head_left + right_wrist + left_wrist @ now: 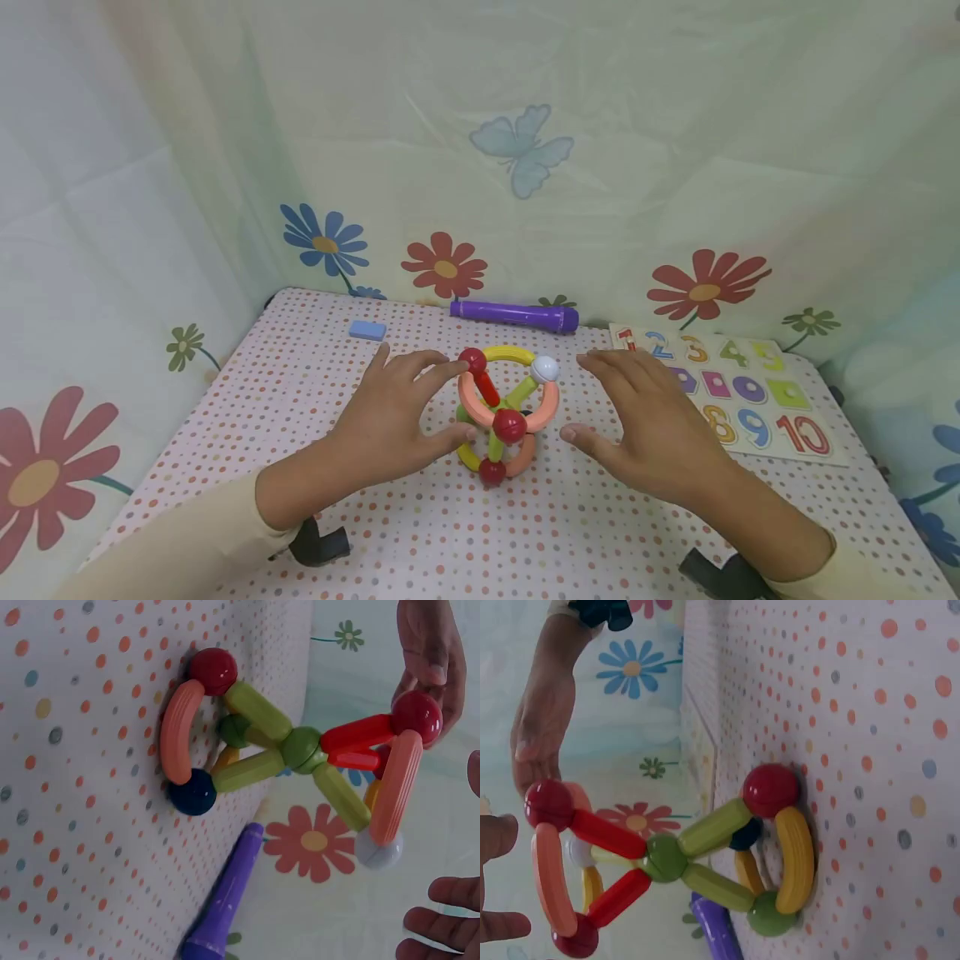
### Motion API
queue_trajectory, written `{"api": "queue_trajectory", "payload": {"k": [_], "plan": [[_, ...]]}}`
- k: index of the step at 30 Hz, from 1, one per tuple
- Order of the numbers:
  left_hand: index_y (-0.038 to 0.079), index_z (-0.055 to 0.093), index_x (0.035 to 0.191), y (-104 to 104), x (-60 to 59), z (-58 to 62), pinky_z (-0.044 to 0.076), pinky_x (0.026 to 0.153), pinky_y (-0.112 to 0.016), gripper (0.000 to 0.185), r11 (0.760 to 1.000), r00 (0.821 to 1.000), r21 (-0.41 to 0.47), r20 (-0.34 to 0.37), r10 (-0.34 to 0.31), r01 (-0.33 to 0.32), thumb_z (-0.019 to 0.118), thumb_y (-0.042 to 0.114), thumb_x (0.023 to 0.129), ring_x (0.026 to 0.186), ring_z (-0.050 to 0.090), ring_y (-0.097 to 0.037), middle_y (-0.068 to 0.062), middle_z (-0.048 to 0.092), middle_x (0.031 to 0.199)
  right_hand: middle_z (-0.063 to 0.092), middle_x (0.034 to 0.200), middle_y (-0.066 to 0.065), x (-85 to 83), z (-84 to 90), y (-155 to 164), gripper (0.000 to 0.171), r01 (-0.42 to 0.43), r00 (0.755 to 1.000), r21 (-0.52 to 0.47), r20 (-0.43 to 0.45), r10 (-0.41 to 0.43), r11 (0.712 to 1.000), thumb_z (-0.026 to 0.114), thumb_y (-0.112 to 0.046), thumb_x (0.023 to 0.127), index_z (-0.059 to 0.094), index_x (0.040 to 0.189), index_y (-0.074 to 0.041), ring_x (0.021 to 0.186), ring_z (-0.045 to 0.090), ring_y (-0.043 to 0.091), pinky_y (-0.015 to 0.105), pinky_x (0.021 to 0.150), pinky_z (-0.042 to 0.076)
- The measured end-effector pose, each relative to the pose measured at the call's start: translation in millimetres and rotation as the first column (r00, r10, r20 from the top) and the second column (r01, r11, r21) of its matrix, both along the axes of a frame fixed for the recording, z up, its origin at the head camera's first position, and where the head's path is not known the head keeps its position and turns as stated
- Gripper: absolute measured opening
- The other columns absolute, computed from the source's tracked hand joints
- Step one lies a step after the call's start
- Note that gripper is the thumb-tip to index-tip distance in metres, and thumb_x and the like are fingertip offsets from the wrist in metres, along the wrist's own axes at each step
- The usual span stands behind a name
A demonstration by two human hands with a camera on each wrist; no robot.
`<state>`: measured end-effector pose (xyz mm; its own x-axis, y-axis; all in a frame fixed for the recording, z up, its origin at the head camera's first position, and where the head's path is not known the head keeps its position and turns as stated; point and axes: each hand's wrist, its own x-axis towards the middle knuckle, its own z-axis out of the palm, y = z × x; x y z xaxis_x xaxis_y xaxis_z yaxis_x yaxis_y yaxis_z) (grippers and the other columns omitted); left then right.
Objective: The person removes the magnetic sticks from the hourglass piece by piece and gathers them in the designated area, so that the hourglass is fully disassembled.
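Observation:
A toy built of coloured rods, curved pieces and balls (pixel 501 408) stands on the dotted tablecloth (pixel 570 533). My left hand (pixel 453 400) is at its left side. The index fingertip touches the upper red ball (pixel 472 360) and the thumb reaches the lower ring. My right hand (pixel 573 397) hovers just right of the toy with fingers spread, apart from it. The left wrist view shows the toy (pixel 675 859) close up, with two of my left hand's fingertips (pixel 496 834) beside its orange curve. In the right wrist view the toy (pixel 300 750) has the left hand (pixel 431 652) behind its red ball.
A purple marker (pixel 516 317) and a small blue block (pixel 367 330) lie at the back of the table. A number puzzle board (pixel 731 392) lies to the right. Flowered curtains close in the table on the left, back and right.

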<state>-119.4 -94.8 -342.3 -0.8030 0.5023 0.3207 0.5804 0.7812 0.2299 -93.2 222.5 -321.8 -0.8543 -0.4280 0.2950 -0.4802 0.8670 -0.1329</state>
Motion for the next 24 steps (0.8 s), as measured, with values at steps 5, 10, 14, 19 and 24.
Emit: {"api": "queue_trajectory", "payload": {"k": [5,10,14,19,24], "plan": [[0.021,0.058,0.144,7,3.7,-3.3,0.022,0.113,-0.072,0.075,1.0,1.0,0.012,0.007,0.01,-0.011,0.077,0.062,0.083,0.126,0.056,-0.029,-0.007,0.061,0.134,0.057,0.14,0.01,-3.1,-3.7,-10,0.077,-0.078,0.996,-0.021,-0.039,0.077,0.997,0.079,-0.052,0.085,0.055,0.143,-0.007,0.132,0.047,0.034,0.06,0.108,0.04],[0.023,0.057,0.144,11,5.2,-7.7,0.024,0.112,-0.072,0.074,0.999,1.0,0.041,0.026,0.014,-0.015,0.077,0.06,0.083,0.125,0.057,-0.028,-0.005,0.06,0.133,0.062,0.135,0.007,-4.4,-7.1,-20,0.071,-0.151,0.987,-0.011,-0.057,0.151,0.988,0.084,-0.046,0.082,0.061,0.139,-0.01,0.13,0.05,0.031,0.055,0.107,0.043],[0.024,0.059,0.142,15,6.2,-10.3,0.025,0.112,-0.072,0.07,0.998,0.999,0.065,0.041,0.008,-0.01,0.079,0.058,0.084,0.124,0.058,-0.025,-0.003,0.059,0.132,0.065,0.13,0.003,-3.4,-9.8,-28,0.067,-0.19,0.98,-0.001,-0.061,0.19,0.982,0.088,-0.042,0.079,0.065,0.135,-0.014,0.128,0.051,0.028,0.052,0.105,0.046],[0.023,0.06,0.141,19,8.2,-12.6,0.022,0.112,-0.073,0.067,0.996,0.999,0.085,0.048,0.009,-0.013,0.079,0.056,0.085,0.124,0.057,-0.024,-0.006,0.058,0.132,0.068,0.124,-0.004,-1.8,-11.8,-39,0.057,-0.221,0.974,0.003,-0.044,0.221,0.975,0.087,-0.041,0.081,0.068,0.13,-0.019,0.128,0.051,0.025,0.048,0.103,0.049],[0.023,0.062,0.14,21,9.3,-15.2,0.021,0.112,-0.073,0.066,0.996,0.999,0.074,0.025,0.038,-0.04,0.075,0.059,0.087,0.124,0.057,-0.026,-0.007,0.06,0.132,0.069,0.117,-0.008,-2.0,-14.4,-46,0.053,-0.247,0.968,-0.009,-0.04,0.247,0.969,0.088,-0.039,0.082,0.069,0.128,-0.021,0.127,0.051,0.022,0.044,0.103,0.049]]}}
